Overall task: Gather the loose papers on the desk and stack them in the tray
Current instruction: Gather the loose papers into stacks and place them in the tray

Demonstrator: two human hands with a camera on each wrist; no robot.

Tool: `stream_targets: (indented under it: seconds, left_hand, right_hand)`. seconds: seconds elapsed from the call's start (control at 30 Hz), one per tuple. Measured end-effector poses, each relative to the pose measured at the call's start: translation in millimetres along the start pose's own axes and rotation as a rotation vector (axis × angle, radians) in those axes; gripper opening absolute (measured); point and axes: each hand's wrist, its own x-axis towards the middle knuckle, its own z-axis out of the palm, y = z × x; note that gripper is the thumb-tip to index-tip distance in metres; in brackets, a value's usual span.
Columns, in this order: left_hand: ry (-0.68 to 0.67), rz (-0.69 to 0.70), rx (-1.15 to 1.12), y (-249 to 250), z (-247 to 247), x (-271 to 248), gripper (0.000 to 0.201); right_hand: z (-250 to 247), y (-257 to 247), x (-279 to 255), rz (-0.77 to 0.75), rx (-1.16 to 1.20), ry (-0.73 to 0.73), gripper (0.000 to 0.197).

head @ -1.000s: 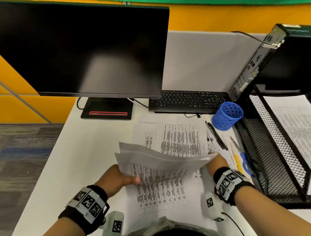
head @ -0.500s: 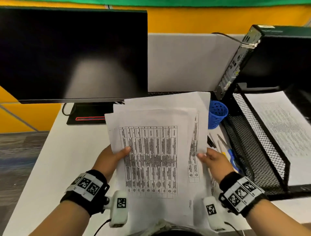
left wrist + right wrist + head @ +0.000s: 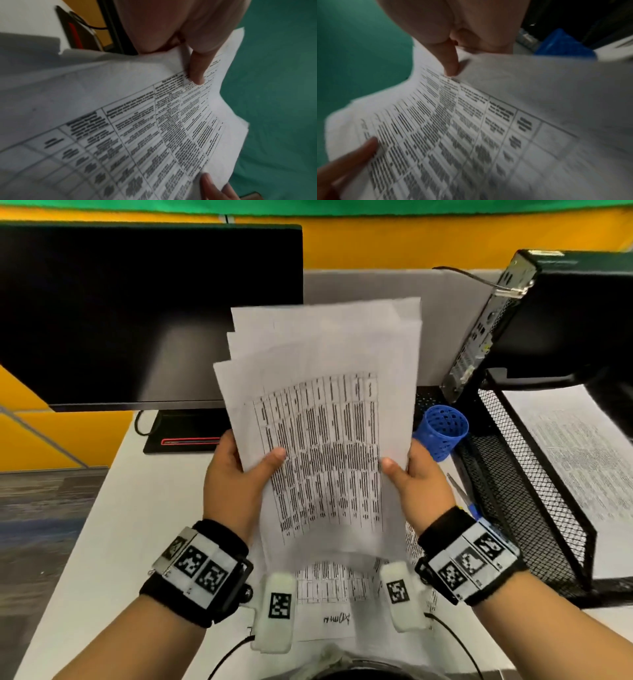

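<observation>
Both hands hold a sheaf of white printed paper sheets, covered in table text, upright in front of the dark monitor. The left hand clamps the sheaf's left edge, thumb across the printed face and fingers behind; the right hand clamps the right edge the same way, thumb on the front. The wrist views confirm each thumb pressed on the print. The sheaf's long axis runs from 6 o'clock to 12 o'clock, its top edges fanned and not yet squared.

The black wire-mesh tray lies at about 3 o'clock from the hands, just beyond the right hand, with a printed sheet already lying in it. Its long axis also runs roughly 6 to 12, tilted a little toward 11, so the sheaf probably needs only a sideways carry and a lay-flat, hardly any turn. The right hand is the nearer and would likely lead.

A blue perforated plastic pen cup stands at 2 o'clock, between sheaf and tray, and could be clipped. At least one more printed sheet lies on the white desk at 6 o'clock, ungathered.
</observation>
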Motion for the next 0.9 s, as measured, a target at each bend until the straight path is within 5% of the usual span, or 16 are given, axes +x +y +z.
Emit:
stream_targets:
  seconds: [0.13, 0.3, 0.47, 0.63, 0.77, 0.9]
  left_hand:
    - [0.007, 0.082, 0.003, 12.2, -2.6, -11.3, 0.045]
    - [-0.052, -0.030, 0.070, -6.5, -11.2, -14.3, 0.079]
    - [0.006, -0.043, 0.074, -12.6, -12.1, -1.6, 0.084]
    - [0.077, -0.071, 0.008, -29.7, -14.7, 4.7, 0.062]
    - [0.094, -0.088, 0.004, -39.0, -13.1, 7.2, 0.042]
    - [0.086, -0.105, 0.059, -42.3, -10.7, 9.5, 0.030]
  right_hand:
    - [2.2, 3.9, -7.9, -0.055, 0.071, 0.048, 0.038]
    - [6.2, 9.9, -13.4, 0.019, 0.004, -0.063, 0.054]
    - [3.5, -34.7, 8.2, -0.238, 0.081, 0.105, 0.057]
    - [3.1, -79.0, 16.1, -0.599, -0.178, 0.127, 0.067]
    - [4.4, -76.3, 29.4, -0.471, -0.401, 0.093, 0.036]
    - [1.4, -69.6, 29.9, -0.415, -0.117, 0.141, 0.042]
